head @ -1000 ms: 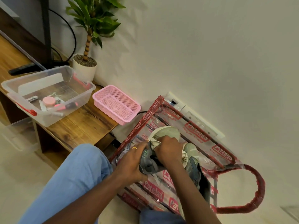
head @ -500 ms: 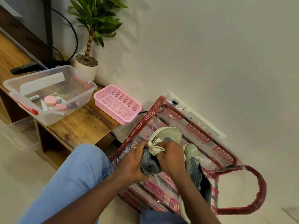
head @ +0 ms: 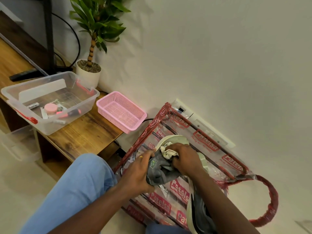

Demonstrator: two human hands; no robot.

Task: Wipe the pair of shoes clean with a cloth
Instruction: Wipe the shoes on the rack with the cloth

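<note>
The shoe (head: 162, 168), grey with a pale sole, sits at lower centre of the frame, held over a clear bag (head: 207, 149) with red print that lies on the floor against the wall. The left hand (head: 136, 171) grips its near side, fingers curled tight around the upper. The right hand (head: 187, 159) has its fingers bunched on a cream cloth (head: 168, 152), pressing it onto the upper near the toe. A second ago this hand lay flat over the shoe with the cloth mostly hidden; now the cloth shows bunched at the fingertips, so the rubbing has likely moved along the upper toward the toe. That suggests the first shoe is mid-wipe, not finished. The second shoe (head: 199, 213) lies at the bottom edge, partly hidden under the right forearm, and seems still to be done. Further out, a pink basket (head: 121, 110) and a clear tub (head: 50, 100) sit on a wooden bench (head: 84, 134) at left.
</note>
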